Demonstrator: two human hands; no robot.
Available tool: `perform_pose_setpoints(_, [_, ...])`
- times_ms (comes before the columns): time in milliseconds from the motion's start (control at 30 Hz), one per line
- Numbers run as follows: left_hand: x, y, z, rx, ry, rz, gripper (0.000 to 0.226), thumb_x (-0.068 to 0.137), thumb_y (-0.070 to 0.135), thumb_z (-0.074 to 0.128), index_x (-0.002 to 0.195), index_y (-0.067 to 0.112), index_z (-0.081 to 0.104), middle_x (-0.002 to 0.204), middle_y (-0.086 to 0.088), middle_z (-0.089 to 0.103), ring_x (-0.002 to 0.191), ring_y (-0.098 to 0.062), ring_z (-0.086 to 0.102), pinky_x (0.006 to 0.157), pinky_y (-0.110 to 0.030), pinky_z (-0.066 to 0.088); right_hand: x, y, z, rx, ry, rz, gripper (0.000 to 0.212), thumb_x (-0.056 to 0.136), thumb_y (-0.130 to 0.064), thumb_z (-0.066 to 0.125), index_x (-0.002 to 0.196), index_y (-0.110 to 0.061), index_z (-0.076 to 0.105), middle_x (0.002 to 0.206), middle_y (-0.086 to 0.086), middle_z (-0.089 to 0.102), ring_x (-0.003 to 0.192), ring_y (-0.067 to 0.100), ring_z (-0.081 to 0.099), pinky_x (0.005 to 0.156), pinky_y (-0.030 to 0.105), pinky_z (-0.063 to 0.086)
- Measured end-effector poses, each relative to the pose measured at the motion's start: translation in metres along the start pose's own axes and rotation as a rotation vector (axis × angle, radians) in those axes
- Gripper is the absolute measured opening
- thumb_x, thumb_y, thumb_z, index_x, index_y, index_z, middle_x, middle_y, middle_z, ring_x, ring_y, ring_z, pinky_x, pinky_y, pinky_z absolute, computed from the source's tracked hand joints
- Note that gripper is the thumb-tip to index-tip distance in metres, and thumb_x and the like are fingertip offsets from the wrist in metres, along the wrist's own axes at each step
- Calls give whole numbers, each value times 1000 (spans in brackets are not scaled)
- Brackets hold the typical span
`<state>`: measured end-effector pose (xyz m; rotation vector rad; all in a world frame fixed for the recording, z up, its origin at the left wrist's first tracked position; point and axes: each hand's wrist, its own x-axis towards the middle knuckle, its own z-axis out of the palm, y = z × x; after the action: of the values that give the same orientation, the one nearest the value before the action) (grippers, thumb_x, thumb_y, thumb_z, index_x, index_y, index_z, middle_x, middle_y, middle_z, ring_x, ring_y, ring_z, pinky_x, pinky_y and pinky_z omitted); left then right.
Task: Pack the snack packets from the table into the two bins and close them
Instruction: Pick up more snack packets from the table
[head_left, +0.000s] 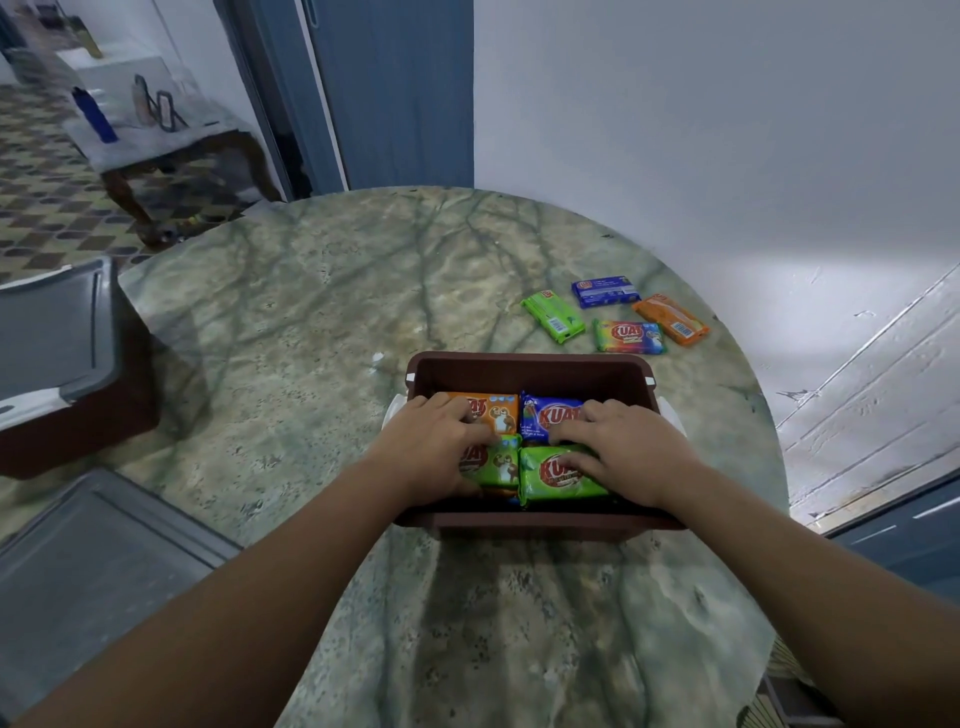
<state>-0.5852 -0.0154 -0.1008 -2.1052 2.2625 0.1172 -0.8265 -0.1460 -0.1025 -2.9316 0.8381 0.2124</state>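
Both hands settle snack packets inside the open brown bin (530, 371) on the marble counter (322, 291).

The left hand (436, 441) and right hand (626, 452) press flat, fingers loosely spread, on orange, blue and green "KUAT" packets. Uneven stacking could keep the lid (93, 561) from seating. Four loose packets (628, 336) wait beyond the bin; one also reads "KUAT", the rest are illegible.

Both arms reach forward, left grip (441, 447) and right grip (618, 452) palms down.
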Motion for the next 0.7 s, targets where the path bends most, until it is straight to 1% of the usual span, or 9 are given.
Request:
perform_pose_setpoints(100, [0, -1, 0, 2, 9, 6, 68, 80, 69, 67, 142, 46, 50, 132, 6, 51, 119, -18, 44, 96, -35, 34, -5, -4, -2, -14, 4, -12, 67, 87, -87, 30, 136, -44, 47, 123, -8, 53, 110, 16, 52, 89, 35, 46])
perform_pose_setpoints(167, [-1, -1, 2, 9, 16, 11, 68, 80, 69, 67, 142, 46, 50, 132, 6, 51, 119, -18, 43, 97, -35, 34, -7, -5, -4, -36, -5, -38, 82, 75, -97, 35, 135, -43, 45, 119, -9, 51, 106, 15, 51, 88, 34, 45])
perform_pose_setpoints(267, [2, -3, 4, 2, 38, 15, 68, 80, 70, 67, 141, 45, 51, 131, 6, 51, 118, -18, 42, 97, -35, 34, -5, -3, 0, -102, -14, -38, 85, 74, -95, 43, 140, -41, 43, 123, -7, 51, 110, 17, 51, 87, 35, 48])
perform_pose_setpoints(333, [3, -3, 4, -19, 68, 15, 73, 75, 79, 63, 139, 43, 54, 128, 5, 51, 117, -19, 40, 99, -36, 38, -4, -2, 2, -97, 0, -10, 85, 76, -95, 43, 142, -41, 42, 126, -6, 51, 112, 17, 52, 87, 36, 50])
perform_pose_setpoints(467, [-8, 2, 4, -144, 308, -113, 89, 73, 95, 43, 139, 35, 54, 128, 2, 43, 121, -20, 35, 108, -43, 35, -7, -5, -2, -2, 63, 56, 88, 77, -96, 33, 142, -37, 43, 122, -7, 52, 108, 16, 53, 87, 35, 49])
perform_pose_setpoints(533, [-8, 3, 3, -226, 362, -292, 91, 79, 91, 41, 145, 28, 43, 134, -5, 35, 126, -24, 29, 112, -44, 28, -7, -5, -1, 67, 150, 114, 79, 85, -89, 34, 139, -33, 44, 118, -6, 53, 107, 17, 52, 87, 36, 49])
perform_pose_setpoints(600, [-4, 2, 3, -304, 341, -525, 93, 83, 86, 43, 148, 21, 32, 140, -10, 29, 130, -30, 27, 112, -49, 27, -6, -4, 0, 99, 232, 156, 65, 94, -75, 41, 138, -29, 47, 117, -4, 52, 107, 18, 51, 88, 37, 49])
perform_pose_setpoints(633, [-2, 1, 3, -362, 315, -624, 93, 84, 82, 46, 149, 18, 28, 143, -13, 28, 132, -34, 28, 112, -50, 30, -5, -3, 1, 97, 300, 181, 57, 97, -65, 47, 138, -26, 50, 117, -1, 51, 106, 20, 50, 89, 38, 49])
perform_pose_setpoints(700, [3, -5, 7, -526, 243, -709, 91, 89, 72, 55, 152, 15, 22, 145, -18, 32, 133, -38, 36, 108, -53, 39, -4, 0, 2, 60, 477, 300, 50, 95, -45, 60, 137, -18, 54, 120, 8, 50, 107, 29, 49, 90, 43, 46])
